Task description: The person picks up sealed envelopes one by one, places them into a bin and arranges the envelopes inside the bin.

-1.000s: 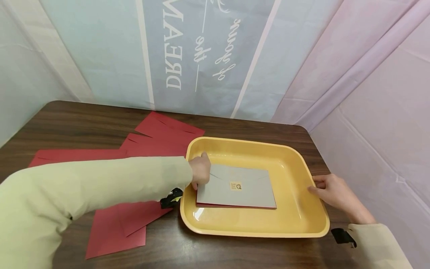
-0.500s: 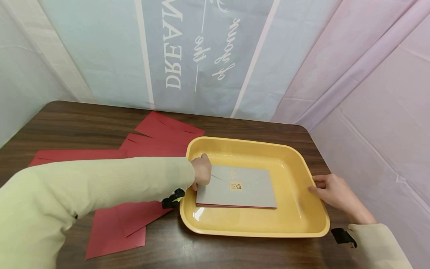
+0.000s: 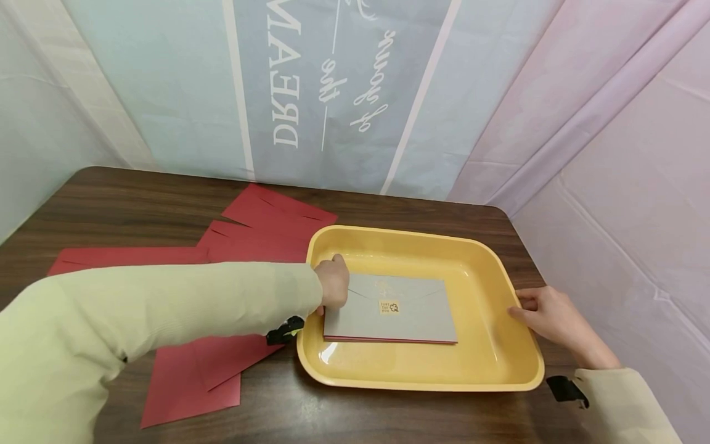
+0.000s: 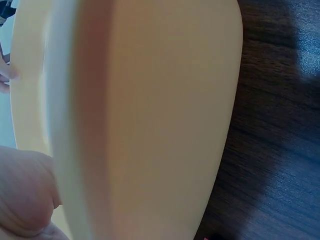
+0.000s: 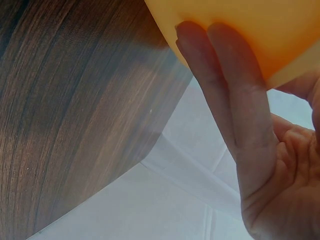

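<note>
A yellow tray sits on the brown table, holding a small stack of envelopes. The top one is grey with a small "just for you" sticker; red edges show beneath it. My left hand reaches over the tray's left wall, its fingers curled at the stack's left end and pinching the envelopes there; the fingertips are hidden. At the right wall, my right hand grips the tray, thumb inside the rim and fingers flat against the outside.
Red envelopes overlap at the tray's far left, and further red ones lie nearer, partly under the left sleeve. A printed cloth backdrop hangs behind the table.
The grey top envelope has shifted slightly, its gold print and flap lines showing more plainly. My left hand has barely moved; my right hand and the tray stay put.
</note>
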Demonstrator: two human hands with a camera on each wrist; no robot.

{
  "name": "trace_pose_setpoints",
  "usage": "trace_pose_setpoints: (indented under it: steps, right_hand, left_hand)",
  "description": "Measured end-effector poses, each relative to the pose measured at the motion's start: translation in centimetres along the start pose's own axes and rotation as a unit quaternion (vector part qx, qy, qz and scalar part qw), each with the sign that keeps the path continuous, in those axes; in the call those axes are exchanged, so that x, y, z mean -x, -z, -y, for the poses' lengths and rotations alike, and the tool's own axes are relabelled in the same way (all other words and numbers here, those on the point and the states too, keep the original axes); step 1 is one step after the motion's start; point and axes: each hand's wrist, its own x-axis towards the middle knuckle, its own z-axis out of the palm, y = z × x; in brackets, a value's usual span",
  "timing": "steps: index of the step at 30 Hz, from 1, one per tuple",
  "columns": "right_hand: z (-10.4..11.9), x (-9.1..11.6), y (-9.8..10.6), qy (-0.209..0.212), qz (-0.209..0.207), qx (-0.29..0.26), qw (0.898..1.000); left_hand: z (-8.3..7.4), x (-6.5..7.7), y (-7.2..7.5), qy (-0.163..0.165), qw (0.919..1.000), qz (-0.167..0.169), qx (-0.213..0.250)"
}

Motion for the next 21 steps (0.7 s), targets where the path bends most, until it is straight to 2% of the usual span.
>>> trace_pose_setpoints:
  steps: [5,9,13,18,21]
  right_hand:
    - [0.1,0.0,0.1,0.007,-0.002,0.002,1.0]
    - [0.2,0.0,0.2,0.006,-0.002,0.004,1.0]
    - [0.3,0.1,0.2,0.0,0.0,0.006,1.0]
    - [0.2,0.1,0.2,-0.001,-0.002,0.01,1.0]
    - [0.1,0.0,0.2,0.0,-0.001,0.007,1.0]
  left_hand:
    - [0.1,0.5,0.1,-0.012,0.9996,-0.024,0.008]
    - [0.0,1.1,0.6,-0.026,0.9978,-0.041,0.044]
    - [-0.1,1.7,1.5,-0.049,0.9948,-0.043,0.078]
    - [-0.2,2.4,2.6,-0.091,0.9841,-0.047,0.145]
    - [0.1,2.7,3.3,-0.115,0.9757,-0.064,0.175]
